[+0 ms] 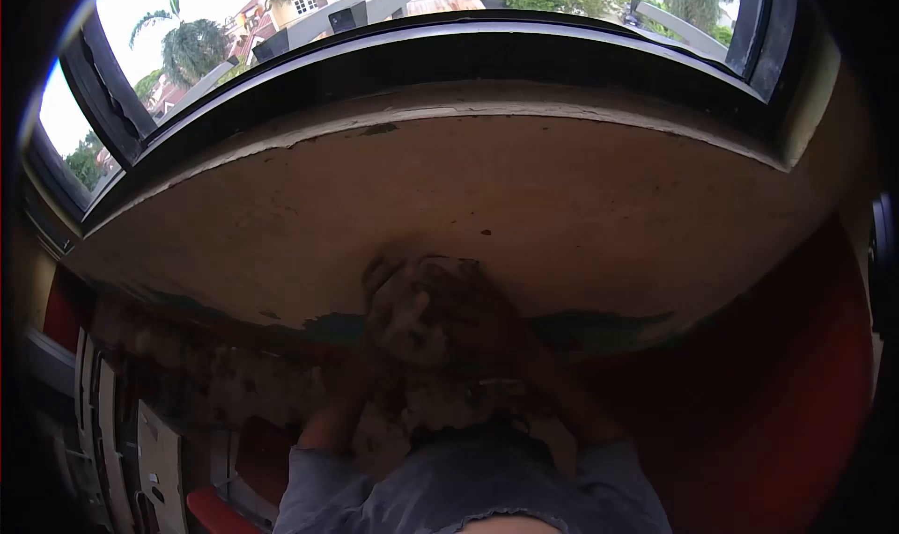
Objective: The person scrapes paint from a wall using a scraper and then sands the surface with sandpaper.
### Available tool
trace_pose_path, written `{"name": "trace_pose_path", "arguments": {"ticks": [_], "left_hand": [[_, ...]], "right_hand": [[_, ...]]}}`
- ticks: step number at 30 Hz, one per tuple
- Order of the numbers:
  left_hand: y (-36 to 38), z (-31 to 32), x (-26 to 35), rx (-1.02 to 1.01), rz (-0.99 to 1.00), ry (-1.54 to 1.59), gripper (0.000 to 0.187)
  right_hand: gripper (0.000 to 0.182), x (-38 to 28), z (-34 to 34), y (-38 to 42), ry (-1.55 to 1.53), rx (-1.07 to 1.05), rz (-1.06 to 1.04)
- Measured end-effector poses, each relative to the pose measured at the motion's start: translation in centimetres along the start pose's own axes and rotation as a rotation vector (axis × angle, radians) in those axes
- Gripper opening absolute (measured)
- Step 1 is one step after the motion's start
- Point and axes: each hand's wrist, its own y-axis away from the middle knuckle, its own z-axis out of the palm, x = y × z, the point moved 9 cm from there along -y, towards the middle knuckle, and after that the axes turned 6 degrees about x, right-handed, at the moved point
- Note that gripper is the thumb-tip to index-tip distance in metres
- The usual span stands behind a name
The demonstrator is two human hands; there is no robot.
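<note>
Both hands meet at a pale, crumpled bundle that looks like a cloth (pixel 412 314), close against the peeling beige wall (pixel 599 188) below the window. My left hand (pixel 378 286) wraps round the bundle's left side, fingers bent. My right hand (pixel 473 309) lies over its right side with curled fingers, in deep shadow. Dark green patches (pixel 328 326) show along the wall's lower part, beside and below the hands.
Above the wall runs a dark window frame (pixel 449 52), with trees and houses outside. Red surface (pixel 777 375) fills the lower right. Pale panels (pixel 161 464) and a red chair-like thing (pixel 220 512) stand at the lower left. The floor (pixel 253 375) looks stained.
</note>
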Motion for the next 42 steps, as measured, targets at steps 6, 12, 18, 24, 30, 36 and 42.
{"name": "trace_pose_path", "arguments": {"ticks": [6, 12, 18, 24, 30, 36, 42], "left_hand": [[0.5, 1.0, 0.3, 0.083, -0.623, 0.562, 0.096], [2.6, 4.2, 0.8, -0.010, -1.416, 1.207, 0.053], [3.0, 2.6, 2.5, -0.267, -1.269, 0.790, 0.033], [3.1, -4.3, -0.4, 0.363, -0.936, 0.231, 0.024], [3.8, -3.0, -3.4, 0.626, -0.537, -0.266, 0.035], [5.4, 3.1, -2.1, 0.694, -0.597, -0.394, 0.039], [4.8, 3.8, -2.3, 0.967, -0.735, -0.413, 0.044]], "right_hand": [[0.022, 2.5, -2.5, 2.4, -0.529, 0.050, 0.431], [0.015, 4.0, -1.4, 4.2, -1.040, 0.248, 1.049], [0.021, 1.0, -2.7, 3.6, -0.667, 0.221, 0.913], [0.042, -2.3, -10.1, 1.2, 0.144, 0.254, 0.469], [0.044, -3.6, -16.8, -3.6, 0.693, 0.206, -0.208], [0.031, 0.9, -14.4, -4.6, 0.956, 0.020, -0.425], [0.024, 1.6, -14.7, -3.2, 0.894, 0.173, -0.407]]}}
